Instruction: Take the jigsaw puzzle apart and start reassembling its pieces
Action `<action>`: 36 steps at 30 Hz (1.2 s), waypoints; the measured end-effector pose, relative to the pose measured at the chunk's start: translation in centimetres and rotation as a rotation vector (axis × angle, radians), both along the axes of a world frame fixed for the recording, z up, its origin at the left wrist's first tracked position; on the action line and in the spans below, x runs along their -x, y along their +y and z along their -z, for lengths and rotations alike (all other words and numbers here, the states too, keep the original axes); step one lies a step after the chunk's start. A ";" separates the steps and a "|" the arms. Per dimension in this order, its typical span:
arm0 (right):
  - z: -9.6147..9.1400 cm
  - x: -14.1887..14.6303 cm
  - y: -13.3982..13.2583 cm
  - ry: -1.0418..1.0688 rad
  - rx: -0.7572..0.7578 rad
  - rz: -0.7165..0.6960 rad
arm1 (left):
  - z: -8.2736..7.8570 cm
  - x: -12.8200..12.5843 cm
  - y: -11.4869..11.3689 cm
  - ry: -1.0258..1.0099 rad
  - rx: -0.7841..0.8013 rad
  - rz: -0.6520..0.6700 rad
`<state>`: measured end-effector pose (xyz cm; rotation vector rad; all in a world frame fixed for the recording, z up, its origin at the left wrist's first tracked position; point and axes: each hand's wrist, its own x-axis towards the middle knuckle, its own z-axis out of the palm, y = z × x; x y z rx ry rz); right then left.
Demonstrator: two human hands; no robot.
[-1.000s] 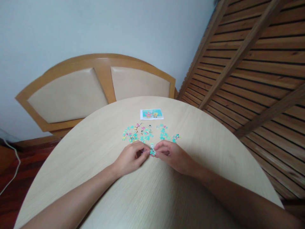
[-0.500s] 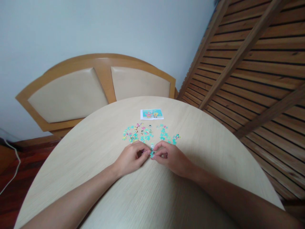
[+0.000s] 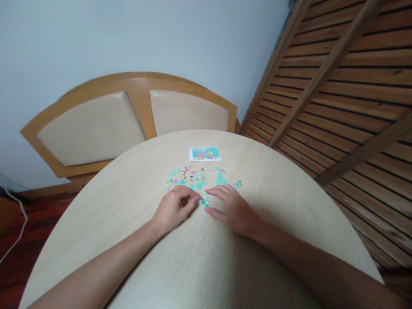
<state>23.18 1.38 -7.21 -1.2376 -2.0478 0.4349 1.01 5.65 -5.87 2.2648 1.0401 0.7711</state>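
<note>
A small cluster of jigsaw puzzle pieces, teal and white, lies on the table between my hands. My left hand is pinched, thumb against fingers, with a small dark-patterned puzzle piece at its tips by the cluster's left side. Whether that piece touches the cluster is too small to tell. On the other side, my right hand has thumb and fingers apart around the cluster's right edge. Loose puzzle pieces in teal, pink and yellow lie scattered just beyond both hands, some hidden behind the fingers.
A picture card with two cartoon figures on teal lies farther back on the round pale wooden table. A padded wooden headboard stands behind the table, and a slatted wooden panel leans at the right.
My right hand's fingers have spread from a pinch on the cluster. My left hand has drawn slightly left, and a dark-patterned piece now shows at its fingertips.
</note>
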 end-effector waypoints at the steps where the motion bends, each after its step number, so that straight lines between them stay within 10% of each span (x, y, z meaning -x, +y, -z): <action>1: 0.1 0.0 0.0 -0.039 -0.020 -0.008 | 0.1 0.1 0.1 -0.003 -0.001 -0.009; 36: -1.0 -0.1 -0.4 -0.189 -0.038 -0.169 | 0.5 0.3 0.4 0.089 0.004 -0.070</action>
